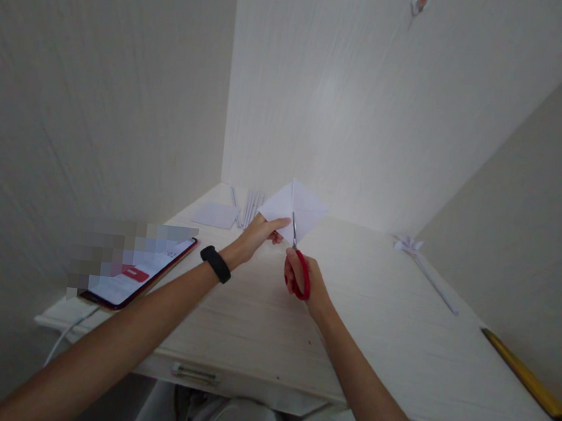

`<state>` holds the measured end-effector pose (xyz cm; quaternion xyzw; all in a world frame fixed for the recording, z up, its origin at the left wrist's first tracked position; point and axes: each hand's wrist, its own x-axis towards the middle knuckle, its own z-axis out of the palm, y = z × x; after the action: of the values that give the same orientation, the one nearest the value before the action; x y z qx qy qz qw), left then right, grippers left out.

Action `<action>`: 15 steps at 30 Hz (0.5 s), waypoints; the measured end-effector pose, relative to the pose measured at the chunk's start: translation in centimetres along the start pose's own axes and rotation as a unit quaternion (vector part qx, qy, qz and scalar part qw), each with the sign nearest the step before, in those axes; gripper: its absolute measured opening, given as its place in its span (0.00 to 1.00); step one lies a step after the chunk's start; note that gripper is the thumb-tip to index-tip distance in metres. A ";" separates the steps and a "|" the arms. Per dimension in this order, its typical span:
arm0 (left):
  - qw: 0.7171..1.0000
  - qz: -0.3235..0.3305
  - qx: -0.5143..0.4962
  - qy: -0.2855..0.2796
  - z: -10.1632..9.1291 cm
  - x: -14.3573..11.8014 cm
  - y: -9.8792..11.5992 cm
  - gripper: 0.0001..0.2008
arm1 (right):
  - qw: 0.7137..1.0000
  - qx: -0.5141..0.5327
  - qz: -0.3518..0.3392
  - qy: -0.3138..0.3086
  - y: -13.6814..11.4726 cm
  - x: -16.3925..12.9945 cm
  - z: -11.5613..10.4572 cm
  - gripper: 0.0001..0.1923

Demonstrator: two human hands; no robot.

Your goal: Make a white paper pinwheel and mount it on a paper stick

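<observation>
Head view: the left hand [258, 233] pinches the lower corner of a folded white paper [295, 210], holding it up above the desk [374, 327], while the right hand [304, 278] is clenched through the red handles of the scissors [298, 264], blades biting into the paper's lower edge. The cut looks just begun; the next snip calls for a steady paper and blades kept along the fold

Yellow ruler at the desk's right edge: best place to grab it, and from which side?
Grip the yellow ruler near its middle, pinching across its narrow width from above. It lies flat on the desk, slanting close along the right wall, so there is probably little room for a side approach. Its near end seems to pass the front edge. Both hands are busy: left hand holds paper, right hand holds scissors.
</observation>
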<state>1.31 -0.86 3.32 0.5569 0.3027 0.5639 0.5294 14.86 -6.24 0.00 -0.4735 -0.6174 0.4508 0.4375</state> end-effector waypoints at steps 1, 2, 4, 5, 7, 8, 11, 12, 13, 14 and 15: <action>1.000 0.000 -0.001 -0.001 0.0 0.0 0.1 0.11 | 1.000 0.001 0.000 0.001 0.0 0.0 0.0 0.26; 1.000 -0.002 -0.003 -0.001 0.0 -0.1 0.1 0.11 | 1.000 0.002 -0.001 0.002 0.0 0.0 0.0 0.26; 1.000 -0.007 -0.005 -0.002 0.1 -0.1 0.2 0.11 | 1.000 0.006 -0.001 0.002 0.2 0.0 -0.1 0.26; 1.000 -0.011 -0.005 -0.002 0.0 -0.1 0.2 0.12 | 1.000 0.007 0.001 0.002 0.3 0.1 -0.1 0.26; 1.000 -0.013 -0.012 -0.001 0.0 -0.1 0.3 0.12 | 1.000 0.009 0.005 0.001 0.5 0.2 -0.1 0.26; 1.000 -0.012 -0.019 0.002 0.0 -0.1 0.3 0.12 | 1.000 0.011 0.007 0.000 0.6 0.3 -0.1 0.26; 0.999 -0.009 -0.049 0.020 -0.1 -0.1 0.4 0.12 | 1.000 0.015 0.009 -0.003 0.9 0.5 -0.1 0.26; 0.998 -0.010 -0.058 0.026 -0.1 -0.1 0.4 0.12 | 1.000 0.015 0.009 -0.003 0.9 0.5 0.0 0.26; 0.997 -0.012 -0.067 0.032 -0.1 -0.1 0.4 0.12 | 1.000 0.013 0.008 -0.003 0.9 0.5 0.0 0.26; 0.996 -0.014 -0.075 0.037 -0.1 -0.1 0.4 0.13 | 1.000 0.011 0.008 -0.001 0.8 0.5 0.0 0.26; 0.996 -0.015 -0.082 0.040 -0.1 -0.1 0.5 0.14 | 1.000 0.008 0.009 0.000 0.8 0.5 0.0 0.26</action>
<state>1.11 -1.06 3.70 0.4841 0.2847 0.6007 0.5690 14.91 -5.66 -0.73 -0.4753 -0.6095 0.4598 0.4372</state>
